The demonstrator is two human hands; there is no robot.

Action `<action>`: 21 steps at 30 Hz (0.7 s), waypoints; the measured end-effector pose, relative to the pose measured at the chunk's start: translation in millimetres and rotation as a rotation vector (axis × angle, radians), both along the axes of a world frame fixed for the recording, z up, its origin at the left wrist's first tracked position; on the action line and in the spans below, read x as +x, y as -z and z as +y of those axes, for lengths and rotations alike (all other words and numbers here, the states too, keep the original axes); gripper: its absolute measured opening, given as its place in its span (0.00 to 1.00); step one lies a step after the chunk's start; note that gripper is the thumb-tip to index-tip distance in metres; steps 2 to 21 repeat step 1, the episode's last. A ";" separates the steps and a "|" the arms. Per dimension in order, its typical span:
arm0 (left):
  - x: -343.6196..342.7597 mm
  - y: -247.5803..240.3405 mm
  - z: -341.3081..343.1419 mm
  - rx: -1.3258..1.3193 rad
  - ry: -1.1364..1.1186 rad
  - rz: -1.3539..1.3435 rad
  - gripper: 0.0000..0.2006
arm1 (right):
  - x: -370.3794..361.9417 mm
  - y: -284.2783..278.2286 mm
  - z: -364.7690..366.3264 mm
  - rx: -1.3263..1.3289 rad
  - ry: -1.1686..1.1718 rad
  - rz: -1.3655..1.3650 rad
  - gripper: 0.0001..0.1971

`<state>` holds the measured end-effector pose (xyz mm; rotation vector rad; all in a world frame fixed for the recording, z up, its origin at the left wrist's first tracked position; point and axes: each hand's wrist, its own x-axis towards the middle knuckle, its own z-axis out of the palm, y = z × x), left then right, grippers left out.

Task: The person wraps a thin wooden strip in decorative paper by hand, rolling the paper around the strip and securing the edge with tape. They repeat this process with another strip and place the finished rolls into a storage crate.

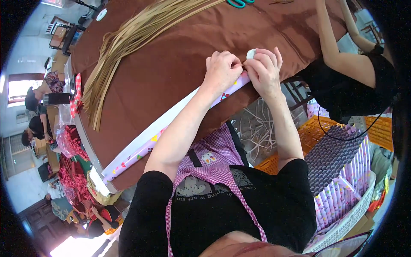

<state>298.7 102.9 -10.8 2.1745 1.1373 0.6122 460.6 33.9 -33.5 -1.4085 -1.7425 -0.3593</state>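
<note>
A long, narrow roll of white paper with a colourful print [136,156] lies slantwise along the near edge of the brown-covered table [167,81]. At its far right end my two hands work close together. My left hand [222,70] is closed, with thumb and fingers pinching the end of the paper roll. Beside it, my right hand [264,72] has a small round white piece [251,54] between its bent fingers, its thumb near the roll's tip. The exact pinch point is hidden between the fingers.
Long tan flat strips [141,36] lie across the table's far left, with green-handled scissors [240,3] beyond. Another person's arm [346,62] reaches in from the right. A white basket [342,233] of printed rolls and orange crates [314,130] stand at my right.
</note>
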 end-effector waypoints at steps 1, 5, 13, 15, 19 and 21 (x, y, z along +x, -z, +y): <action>-0.2 0.7 0.5 0.022 0.001 0.028 0.09 | 3.4 2.8 0.8 0.010 0.004 0.023 0.09; -0.2 0.7 0.5 0.022 0.001 0.028 0.09 | 3.4 2.8 0.8 0.010 0.004 0.023 0.09; -0.2 0.7 0.5 0.022 0.001 0.028 0.09 | 3.4 2.8 0.8 0.010 0.004 0.023 0.09; -0.2 0.7 0.5 0.022 0.001 0.028 0.09 | 3.4 2.8 0.8 0.010 0.004 0.023 0.09; -0.2 0.7 0.5 0.022 0.001 0.028 0.09 | 3.4 2.8 0.8 0.010 0.004 0.023 0.09; -0.2 0.7 0.5 0.022 0.001 0.028 0.09 | 3.4 2.8 0.8 0.010 0.004 0.023 0.09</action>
